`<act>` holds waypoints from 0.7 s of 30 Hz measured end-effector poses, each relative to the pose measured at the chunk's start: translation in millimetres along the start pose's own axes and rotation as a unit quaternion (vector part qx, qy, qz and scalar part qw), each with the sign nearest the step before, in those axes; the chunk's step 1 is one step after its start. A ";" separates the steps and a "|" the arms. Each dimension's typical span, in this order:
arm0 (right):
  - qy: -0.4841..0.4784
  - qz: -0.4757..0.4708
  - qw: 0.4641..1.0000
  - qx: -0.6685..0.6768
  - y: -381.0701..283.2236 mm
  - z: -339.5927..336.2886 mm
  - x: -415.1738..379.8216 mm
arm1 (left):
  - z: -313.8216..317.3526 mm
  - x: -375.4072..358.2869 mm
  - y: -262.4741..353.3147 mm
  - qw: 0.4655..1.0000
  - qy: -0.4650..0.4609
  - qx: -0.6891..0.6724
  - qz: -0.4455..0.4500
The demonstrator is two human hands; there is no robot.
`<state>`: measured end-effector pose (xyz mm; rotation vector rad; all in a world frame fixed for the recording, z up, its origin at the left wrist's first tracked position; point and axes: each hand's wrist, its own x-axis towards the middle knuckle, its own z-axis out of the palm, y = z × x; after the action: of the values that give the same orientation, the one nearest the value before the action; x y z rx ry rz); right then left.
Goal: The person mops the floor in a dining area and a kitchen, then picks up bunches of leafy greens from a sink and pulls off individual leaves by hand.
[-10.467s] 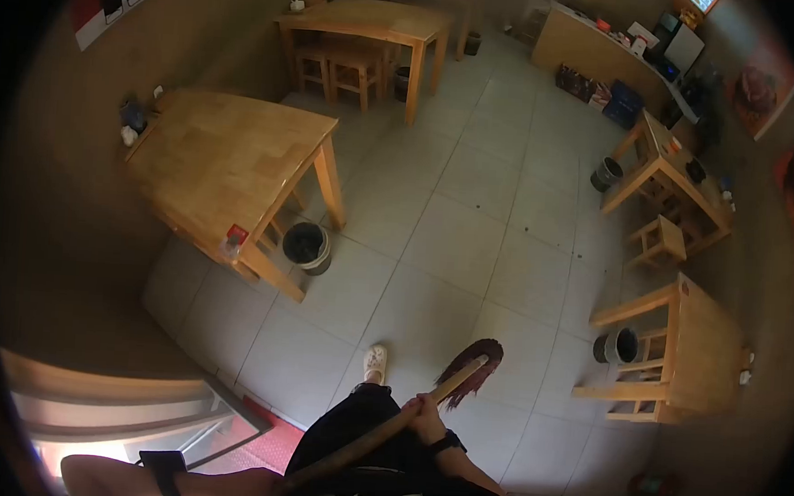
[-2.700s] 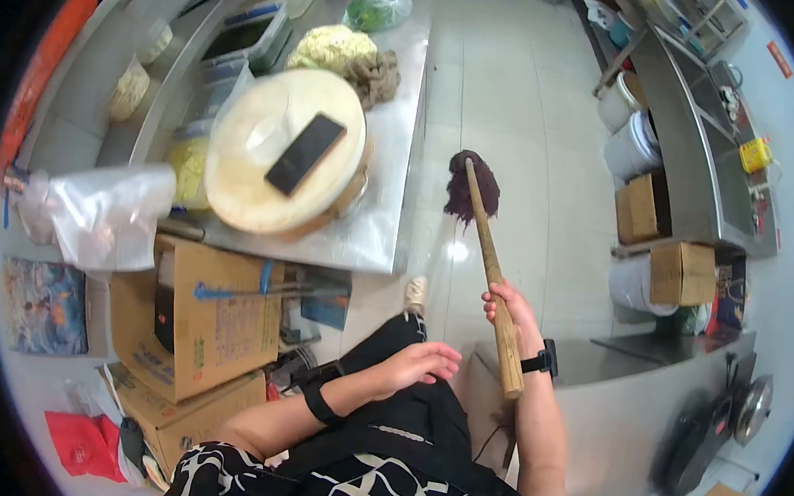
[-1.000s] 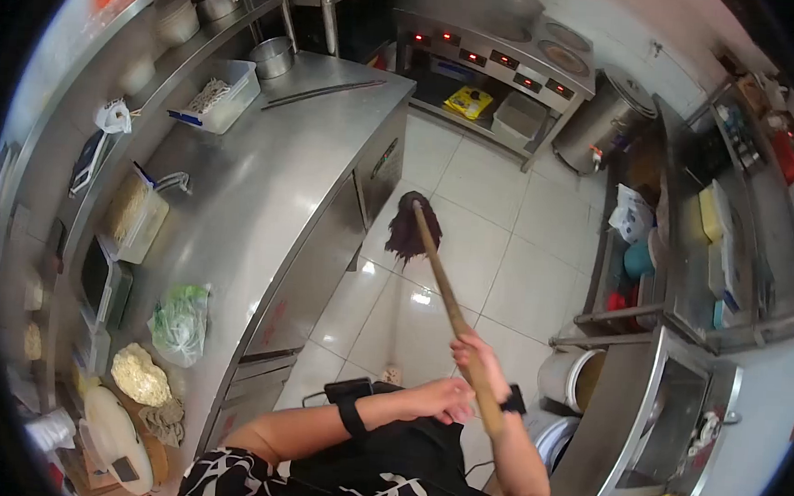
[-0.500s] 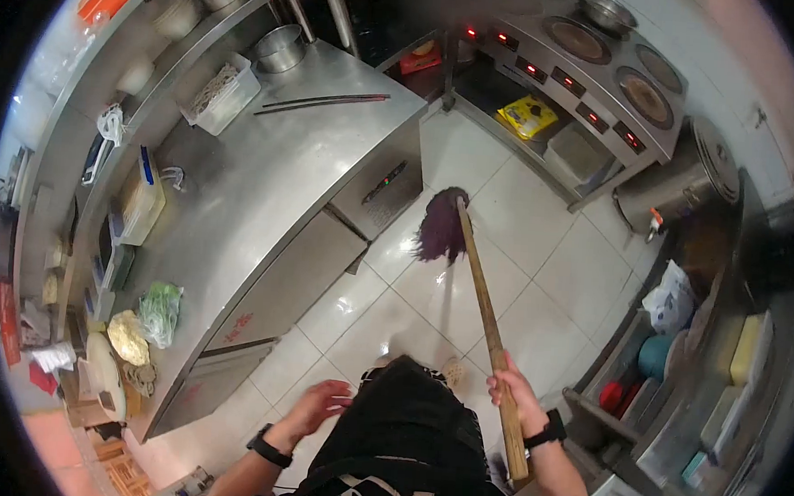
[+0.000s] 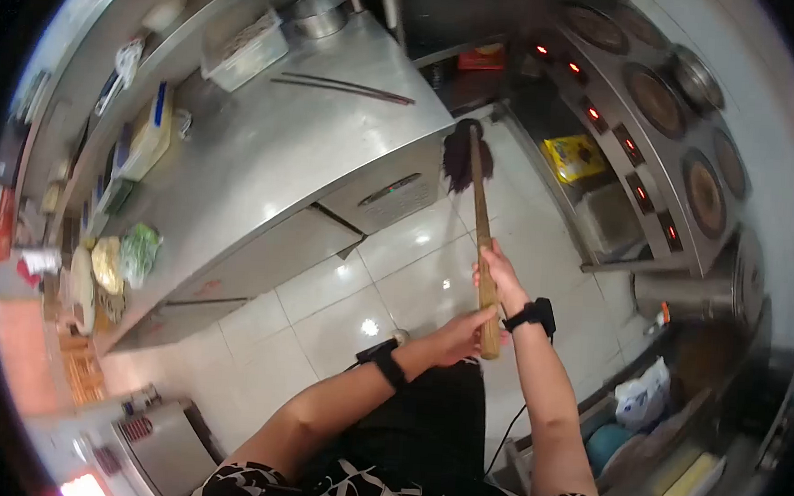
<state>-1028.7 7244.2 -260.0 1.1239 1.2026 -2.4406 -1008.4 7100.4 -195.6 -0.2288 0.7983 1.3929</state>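
Observation:
A mop [image 5: 479, 198] with a wooden handle reaches away from me across the floor. Its dark purple strands lie on the tiles between the counter's corner and the stove. My right hand [image 5: 502, 277] is wrapped round the handle, partway up from its near end. Lower down, close to the butt of the handle, my left hand [image 5: 461, 337] is closed on it; some of its fingers are hidden behind the wood. Each wrist wears a black band.
A steel counter [image 5: 238, 166] runs along the left, carrying chopsticks [image 5: 343, 87], a pot [image 5: 320, 13] and a plastic bin [image 5: 243, 52]. Right stands a stove [image 5: 622, 139] with red displays, above a shelf with a yellow packet [image 5: 573, 159]. A large steel pot [image 5: 703, 289] and racks line the right side.
My left hand has come from beside my body onto the handle's lower end. The mop head has moved farther away, up to the counter's corner, and my right arm has stretched forward.

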 end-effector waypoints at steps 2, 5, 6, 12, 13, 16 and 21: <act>-0.024 -0.005 1.000 -0.018 8.9 -7.7 38.3 | -14.7 40.1 7.8 0.995 0.095 -0.013 0.026; 0.028 0.044 0.997 -0.048 50.0 -2.6 44.1 | -30.0 34.1 -36.2 0.969 0.213 0.023 0.121; -0.008 0.061 0.998 -0.024 72.2 3.2 26.3 | -28.3 7.5 -50.1 0.962 0.246 0.054 0.105; -0.084 0.165 0.983 0.019 171.2 66.2 -50.3 | -43.3 -214.8 -168.1 0.960 0.264 0.060 0.074; -0.090 0.169 0.981 0.010 189.0 74.0 -48.1 | -35.0 -248.2 -188.5 0.951 0.293 0.068 0.062; -0.021 0.154 0.987 -0.050 264.7 96.9 -56.6 | -7.3 -334.5 -230.7 0.940 0.339 0.034 -0.004; -0.116 0.340 0.922 -0.146 416.0 122.2 -163.9 | -6.5 -449.3 -384.5 0.857 0.452 0.245 -0.016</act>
<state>-785.8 6858.7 -345.4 0.9265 0.8668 -1.7406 -639.4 6665.5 -38.9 -0.5064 1.8882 0.9545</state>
